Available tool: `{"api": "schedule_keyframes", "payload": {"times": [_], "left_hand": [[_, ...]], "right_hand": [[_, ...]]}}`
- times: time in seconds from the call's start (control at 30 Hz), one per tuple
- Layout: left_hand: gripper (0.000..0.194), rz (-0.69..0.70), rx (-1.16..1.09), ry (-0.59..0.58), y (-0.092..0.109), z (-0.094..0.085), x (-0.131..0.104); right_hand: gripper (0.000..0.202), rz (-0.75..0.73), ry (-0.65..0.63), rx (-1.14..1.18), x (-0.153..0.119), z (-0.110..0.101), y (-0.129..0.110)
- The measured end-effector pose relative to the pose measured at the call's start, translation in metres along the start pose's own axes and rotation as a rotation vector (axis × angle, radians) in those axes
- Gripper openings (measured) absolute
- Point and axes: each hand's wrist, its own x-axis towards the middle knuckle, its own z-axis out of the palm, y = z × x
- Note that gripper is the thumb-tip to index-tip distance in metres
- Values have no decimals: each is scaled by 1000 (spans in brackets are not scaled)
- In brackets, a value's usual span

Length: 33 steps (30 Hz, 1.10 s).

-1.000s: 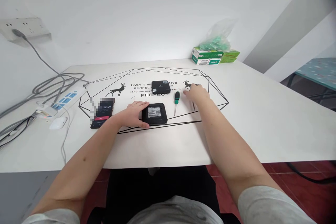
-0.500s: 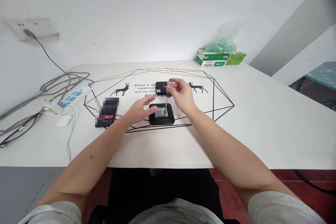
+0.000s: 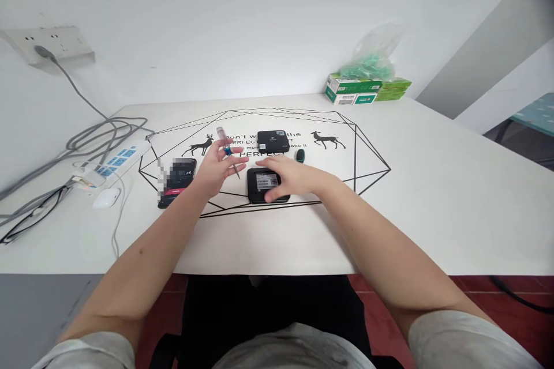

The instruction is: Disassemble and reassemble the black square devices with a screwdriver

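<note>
A screwdriver (image 3: 228, 150) with a clear handle and a blue collar is in my left hand (image 3: 213, 170), its metal tip slanting down to the right. My right hand (image 3: 289, 176) spreads over the right side of a black box (image 3: 256, 196) that has a white label, thumb and fingers apart, with nothing held. Behind it lies a second black box (image 3: 273, 141), flat on the printed mat. A small dark green object (image 3: 300, 155) sits just beyond my right hand.
A phone (image 3: 177, 181) and a white earphone case (image 3: 107, 198) lie at the left, beside a power strip (image 3: 125, 158) with coiled grey cables. Green and white boxes (image 3: 352, 89) under a plastic bag stand at the back right against the wall.
The screwdriver has passed from my right hand to my left hand, away from the labelled box. My right hand has lowered over that box, uncovering the small green object.
</note>
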Motion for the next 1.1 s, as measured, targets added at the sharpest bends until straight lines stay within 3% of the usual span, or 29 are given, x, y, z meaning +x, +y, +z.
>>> {"api": "schedule_keyframes", "payload": {"times": [0.03,0.1,0.3,0.6,0.87,1.1], "left_hand": [[56,-15,-23,45,-1,-1,2],[64,-15,-65,118,-4,-1,6],[67,49,-113,123,-19,8,13],[63,106,-41,105,-21,10,19],[48,235,149,-34,-23,18,10],[54,146,92,10,-19,19,9]], "right_hand": [[114,31,-101,-45,-1,-1,3],[124,75,-185,-103,-2,1,6],[118,23,-113,-155,7,18,10],[118,18,-110,-181,7,18,10],[119,30,-126,-181,7,18,8],[119,18,-107,-190,7,19,11]]}}
